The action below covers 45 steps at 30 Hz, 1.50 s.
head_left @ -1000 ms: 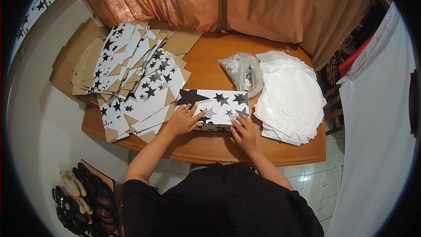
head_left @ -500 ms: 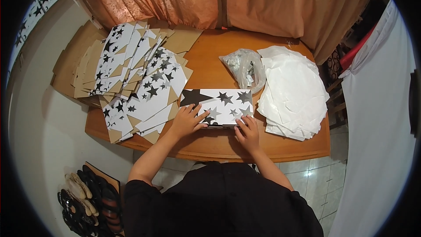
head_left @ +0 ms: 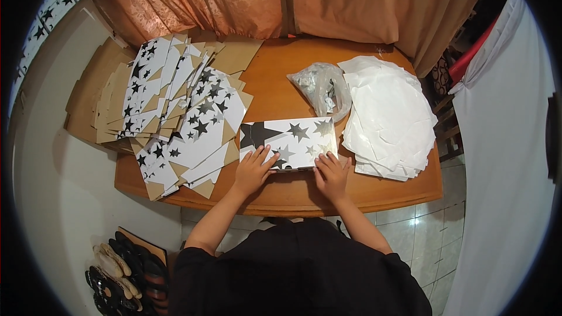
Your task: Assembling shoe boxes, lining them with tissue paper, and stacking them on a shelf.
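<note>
Pressed both hands, left hand and right hand, flat and apart on star-printed box; risked crooked crease through uneven pressure near tabletop edge.

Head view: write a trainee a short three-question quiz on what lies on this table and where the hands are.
1. True or false: both hands press on the white star-printed cardboard box.
2. What lies right of the box?
A. a stack of white paper sheets
B. a pile of shoes
C. a red cup
3. Fill in: the clear plastic bag lies between the white sheets and the pile of flat ____-printed cardboard blanks.

Key:
1. True: left hand and right hand rest on its near edge.
2. A.
3. star.
</note>
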{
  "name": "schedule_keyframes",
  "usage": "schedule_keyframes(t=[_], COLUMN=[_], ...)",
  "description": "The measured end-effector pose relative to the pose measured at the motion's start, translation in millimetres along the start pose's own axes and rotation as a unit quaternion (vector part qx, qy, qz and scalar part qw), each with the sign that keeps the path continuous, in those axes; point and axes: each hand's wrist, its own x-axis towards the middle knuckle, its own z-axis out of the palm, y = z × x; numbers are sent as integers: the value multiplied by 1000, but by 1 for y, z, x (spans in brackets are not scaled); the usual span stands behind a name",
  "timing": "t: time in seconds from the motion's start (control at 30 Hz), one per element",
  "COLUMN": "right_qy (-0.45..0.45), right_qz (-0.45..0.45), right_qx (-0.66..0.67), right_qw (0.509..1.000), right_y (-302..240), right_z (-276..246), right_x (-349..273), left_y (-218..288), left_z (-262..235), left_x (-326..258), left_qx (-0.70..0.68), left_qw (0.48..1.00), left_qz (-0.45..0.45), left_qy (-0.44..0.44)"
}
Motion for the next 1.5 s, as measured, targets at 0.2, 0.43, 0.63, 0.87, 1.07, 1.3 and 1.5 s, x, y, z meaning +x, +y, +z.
schedule_keyframes(t=[0.2,0.43,0.63,0.87,1.07,1.3,1.5], right_qy=[-63,-16,28,42,57,62,-24], right_qz=[-93,-43,4,-55,-23,22,40], right_qx=[67,43,-35,-135,-199,-221,-114], right_qw=[991,998,999,988,978,973,992], right_y=[-55,-67,-84,-85,-95,-101,-99], right_z=[5,28,33,34,43,45,21], right_x=[7,5,-3,-7,-17,-17,8], left_y=[-1,-1,-8,-20,-24,-24,-26], left_z=[-5,-6,2,10,14,16,15], left_x=[0,-1,-6,-4,-5,-6,-7], left_qx=[-39,-72,-97,-120,-115,-111,-113], left_qw=[999,997,995,992,992,991,990], left_qz=[-27,-34,-10,34,44,57,71], left_qy=[-5,-7,8,27,31,41,43])
